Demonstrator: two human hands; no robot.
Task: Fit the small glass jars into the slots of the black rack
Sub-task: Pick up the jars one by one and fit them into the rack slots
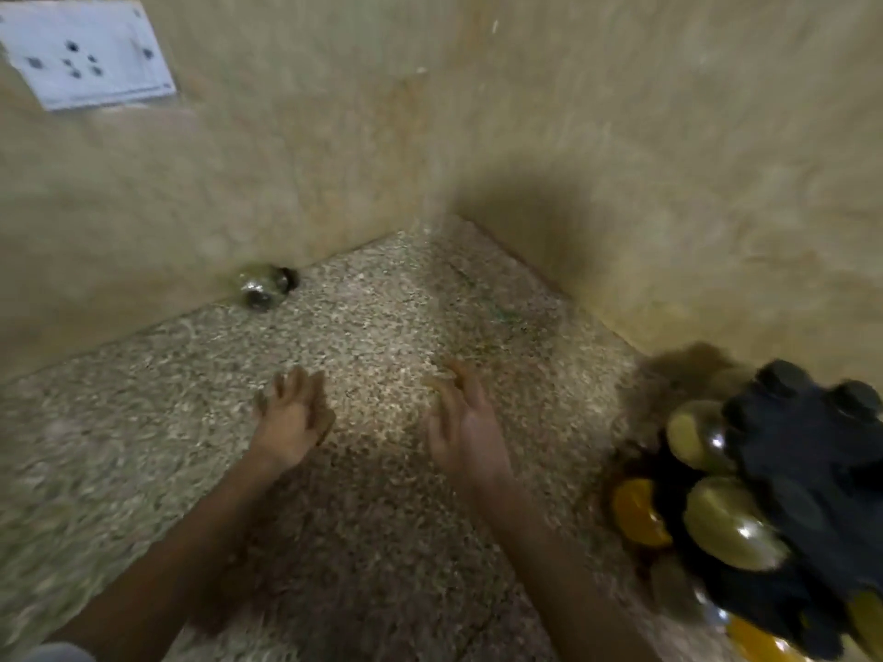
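With left hand (291, 413) and right hand (466, 422) open, empty, take lone jar (263, 284) far left of black rack (812, 470) by its body

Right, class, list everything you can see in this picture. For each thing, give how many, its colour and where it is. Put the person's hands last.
lone glass jar: one, clear with a dark lid, lying on its side at the foot of the left wall
black rack: one, black, at the right edge, partly cut off
jars in the rack: several (too blurred to count exactly), olive-yellow and orange, on the rack's left side
counter: one, speckled beige-grey stone, under everything
walls: two, beige, meeting in a corner behind
socket plate: one, white, upper left on the wall
left hand: one, open, over the counter, holding nothing
right hand: one, open, beside it, holding nothing
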